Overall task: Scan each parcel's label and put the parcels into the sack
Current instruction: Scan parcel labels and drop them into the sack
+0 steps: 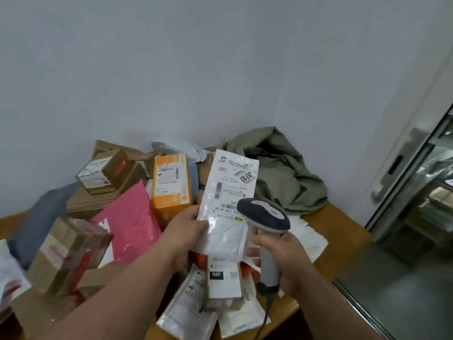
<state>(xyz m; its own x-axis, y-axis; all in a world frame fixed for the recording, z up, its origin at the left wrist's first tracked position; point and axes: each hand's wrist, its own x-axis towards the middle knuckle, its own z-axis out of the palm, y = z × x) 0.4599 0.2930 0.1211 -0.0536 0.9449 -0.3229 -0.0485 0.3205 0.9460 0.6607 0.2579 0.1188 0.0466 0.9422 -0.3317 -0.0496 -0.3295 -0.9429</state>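
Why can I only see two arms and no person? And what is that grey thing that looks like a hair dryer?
The camera sits on the person's head and looks down, so you see only their arms, as if through their eyes. There is just this one picture.

The left hand holds up a white padded envelope with a printed label. The right hand grips a grey handheld barcode scanner, the thing you asked about. Its head is close to the label's stripes, which it reads.

Below is a wooden table piled with parcels: a pink plastic mailing bag, an orange cardboard box, brown cardboard boxes and more white envelopes. The crumpled grey-green cloth sack in the corner is probably where parcels go.
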